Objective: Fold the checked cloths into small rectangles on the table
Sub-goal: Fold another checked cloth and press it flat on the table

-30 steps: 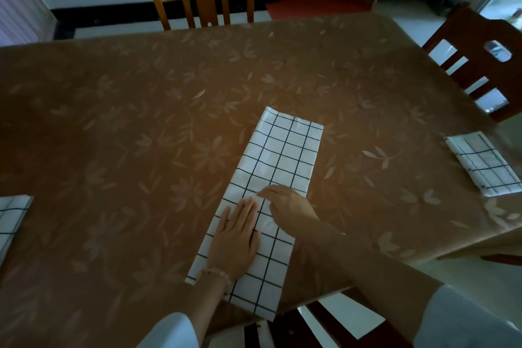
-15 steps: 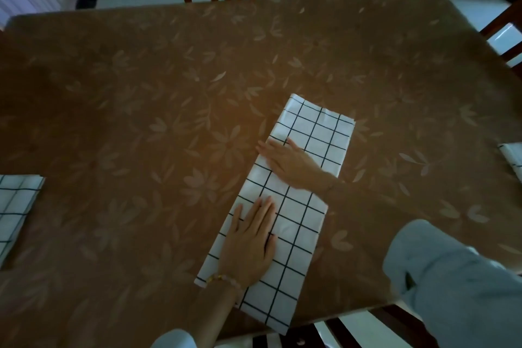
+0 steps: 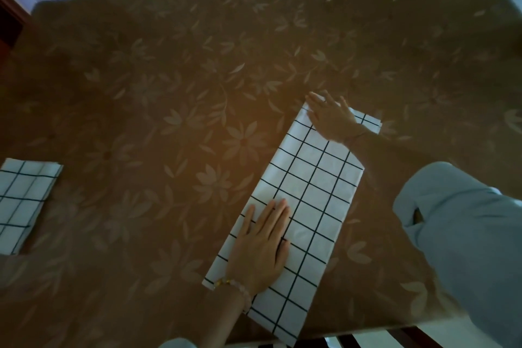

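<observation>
Head view: a long cloth (image 3: 310,195) lies folded into a strip near the bench's (image 3: 169,93) near edge, running slantwise toward its middle. The left hand (image 3: 258,248) presses flat on the near part, fingers spread, gripping nothing. The right hand (image 3: 329,117) lies open on the far end, also holding nothing. Another cloth (image 3: 22,200) sits folded at the left edge. This looks like smoothing; next, I judge, the far end must be pinched and brought over toward the near end.

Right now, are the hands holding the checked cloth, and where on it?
Not gripped. The left hand lies flat on the long cloth near its close end; the right hand lies flat at the far end. Both only press it onto the table.
</observation>
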{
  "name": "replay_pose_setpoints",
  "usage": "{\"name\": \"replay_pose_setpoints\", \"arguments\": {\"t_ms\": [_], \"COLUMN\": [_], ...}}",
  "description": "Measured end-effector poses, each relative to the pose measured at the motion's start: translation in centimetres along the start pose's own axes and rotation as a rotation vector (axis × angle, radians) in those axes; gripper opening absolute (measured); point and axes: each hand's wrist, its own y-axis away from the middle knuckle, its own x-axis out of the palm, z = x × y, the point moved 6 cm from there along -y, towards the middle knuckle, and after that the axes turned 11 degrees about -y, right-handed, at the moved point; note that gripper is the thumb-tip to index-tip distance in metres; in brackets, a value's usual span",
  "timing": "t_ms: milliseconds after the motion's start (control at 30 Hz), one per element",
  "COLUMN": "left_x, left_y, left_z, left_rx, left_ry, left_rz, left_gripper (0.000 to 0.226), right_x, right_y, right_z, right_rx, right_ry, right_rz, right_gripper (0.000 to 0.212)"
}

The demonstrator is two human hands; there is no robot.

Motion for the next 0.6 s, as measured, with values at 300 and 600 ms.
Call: {"name": "replay_pose_setpoints", "arguments": {"t_ms": [300,600], "left_x": [0.2,0.2], "left_y": [-0.1,0.0], "left_z": [0.2,0.2], "left_rx": [0.003,0.007], "left_ry": [0.004,0.028], "left_rz": [0.007,-0.015], "left_gripper": [0.057,0.057], "right_x": [-1.5,4.3], "right_y": [1.1,13.9], "right_z": [0.3,4.8], "right_rx": [0.077,0.0], "right_ry": [-0.072,-0.249], "right_rz": [-0.115,-0.066], "right_gripper": [0.054,0.065]}}
